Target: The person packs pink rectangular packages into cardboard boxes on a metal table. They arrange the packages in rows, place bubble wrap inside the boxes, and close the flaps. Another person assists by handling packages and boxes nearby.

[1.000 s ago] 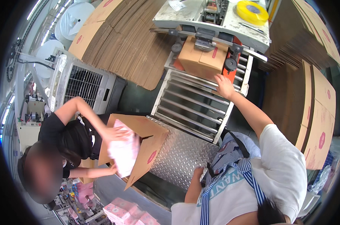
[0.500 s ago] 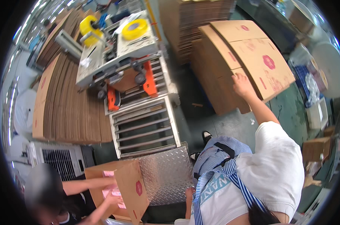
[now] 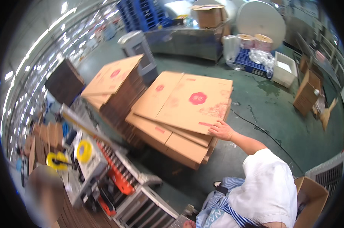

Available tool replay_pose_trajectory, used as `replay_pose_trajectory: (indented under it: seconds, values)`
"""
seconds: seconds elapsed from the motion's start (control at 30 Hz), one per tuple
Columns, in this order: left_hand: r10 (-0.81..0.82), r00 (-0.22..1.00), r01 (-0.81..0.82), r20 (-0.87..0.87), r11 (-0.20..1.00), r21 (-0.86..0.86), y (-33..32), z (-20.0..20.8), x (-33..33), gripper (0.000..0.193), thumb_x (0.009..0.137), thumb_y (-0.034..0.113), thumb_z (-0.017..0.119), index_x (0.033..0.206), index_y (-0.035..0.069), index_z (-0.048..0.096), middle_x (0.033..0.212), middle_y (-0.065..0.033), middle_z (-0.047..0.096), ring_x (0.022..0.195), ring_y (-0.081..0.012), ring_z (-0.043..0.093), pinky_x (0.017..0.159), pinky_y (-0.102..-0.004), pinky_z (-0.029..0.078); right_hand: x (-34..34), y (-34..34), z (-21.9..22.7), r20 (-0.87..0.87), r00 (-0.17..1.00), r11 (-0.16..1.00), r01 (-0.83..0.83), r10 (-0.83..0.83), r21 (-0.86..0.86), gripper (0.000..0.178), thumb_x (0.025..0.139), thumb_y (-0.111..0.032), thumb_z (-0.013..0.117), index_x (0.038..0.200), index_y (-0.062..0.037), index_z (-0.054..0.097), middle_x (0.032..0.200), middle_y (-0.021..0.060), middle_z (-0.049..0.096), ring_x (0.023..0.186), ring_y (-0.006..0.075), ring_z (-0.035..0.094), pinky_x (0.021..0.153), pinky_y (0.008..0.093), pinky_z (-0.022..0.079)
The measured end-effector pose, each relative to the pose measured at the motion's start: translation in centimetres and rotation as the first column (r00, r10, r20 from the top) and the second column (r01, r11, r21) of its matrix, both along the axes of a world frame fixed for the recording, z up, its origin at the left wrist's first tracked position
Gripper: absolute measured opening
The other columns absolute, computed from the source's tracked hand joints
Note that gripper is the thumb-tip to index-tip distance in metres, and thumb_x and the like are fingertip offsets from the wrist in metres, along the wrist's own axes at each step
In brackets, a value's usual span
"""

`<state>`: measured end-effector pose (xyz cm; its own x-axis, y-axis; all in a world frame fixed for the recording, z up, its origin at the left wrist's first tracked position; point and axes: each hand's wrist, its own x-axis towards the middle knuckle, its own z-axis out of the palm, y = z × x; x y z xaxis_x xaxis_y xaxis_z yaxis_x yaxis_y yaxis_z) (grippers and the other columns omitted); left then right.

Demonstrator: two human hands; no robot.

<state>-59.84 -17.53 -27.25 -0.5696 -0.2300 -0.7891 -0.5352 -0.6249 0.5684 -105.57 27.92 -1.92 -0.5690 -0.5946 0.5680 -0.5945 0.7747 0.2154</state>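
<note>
At the near corner of the top flattened carton, my right hand has its fingers closed over the edge. That carton is brown with red printed marks and lies askew on a stack of flattened cartons. My right arm reaches out across to it from a white sleeve. Low at the bottom edge, only a small part of my left hand shows beside my striped apron, near the conveyor's end. Its fingers are mostly cut off by the picture's edge.
Left of the stack stands a taping machine with yellow tape rolls over a roller conveyor. Another carton stack is behind. A co-worker is at lower left. An open carton sits at lower right; a cable crosses the floor.
My view has swung toward the carton stack, and the conveyor has shifted to the lower left. My right hand has moved from the stack's side to the top carton's near corner.
</note>
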Motion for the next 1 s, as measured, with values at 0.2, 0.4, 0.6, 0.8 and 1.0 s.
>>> replay_pose_trajectory:
  seconds: [0.2,0.4,0.6,0.8,1.0]
  values:
    - [0.252,0.959,-0.269,-0.127,0.952,-0.146,8.1,15.9,-15.1,0.020,0.089,0.018,0.058,0.105,0.007,0.056,0.094,-0.0095,0.063,0.081,-0.0226,0.058,0.060,-0.0341,0.049,-1.1,2.0,15.5,0.036,0.982,0.811,-0.134,0.188,-0.569,0.027,0.058,-0.004,0.067,0.083,-0.0146,0.063,0.083,-0.0031,0.058,0.086,0.0206,0.053,0.080,0.0360,0.036]
    - [-0.185,0.955,-0.201,-0.233,0.178,-0.963,8.1,28.7,-22.3,0.090,0.078,0.027,0.076,0.145,0.000,0.023,0.138,-0.0293,0.038,0.118,-0.0406,0.047,0.101,-0.0466,0.039,1.9,3.1,29.0,-0.151,0.754,0.622,-0.622,0.639,-0.476,0.003,0.078,-0.016,0.067,0.080,-0.0144,0.068,0.080,-0.0038,0.061,0.076,0.0176,0.053,0.079,0.0333,0.033]
    - [0.001,0.889,-0.363,-0.458,-0.610,-0.705,5.1,31.4,-11.0,0.016,0.083,0.019,0.062,0.076,0.005,0.058,0.065,-0.0080,0.057,0.059,-0.0234,0.055,0.054,-0.0347,0.046,1.4,-7.1,29.5,-0.049,0.064,0.019,-0.776,0.997,-0.630,0.027,0.076,-0.035,0.077,0.082,-0.0123,0.064,0.081,-0.0033,0.062,0.075,0.0177,0.057,0.075,0.0329,0.037]
    - [0.580,0.814,0.312,-0.033,-0.484,-0.818,11.5,31.7,5.5,0.029,0.065,0.028,0.078,0.078,0.009,0.061,0.075,-0.0094,0.058,0.078,-0.0298,0.055,0.078,-0.0423,0.041,4.4,-24.6,16.5,0.233,-0.030,0.229,-0.094,0.972,-0.969,0.030,0.074,-0.010,0.073,0.098,-0.0039,0.057,0.097,0.0099,0.057,0.093,0.0243,0.056,0.080,0.0329,0.044]
    - [0.795,0.571,0.586,0.206,-0.219,-0.780,14.9,33.0,13.5,0.022,0.074,0.031,0.073,0.084,0.013,0.064,0.082,-0.0010,0.064,0.082,-0.0224,0.058,0.082,-0.0376,0.040,22.4,-39.0,8.6,0.257,0.194,0.302,-0.813,0.947,-0.498,0.063,0.068,-0.014,0.076,0.124,-0.0061,0.048,0.119,0.0110,0.056,0.116,0.0279,0.050,0.102,0.0479,0.033]
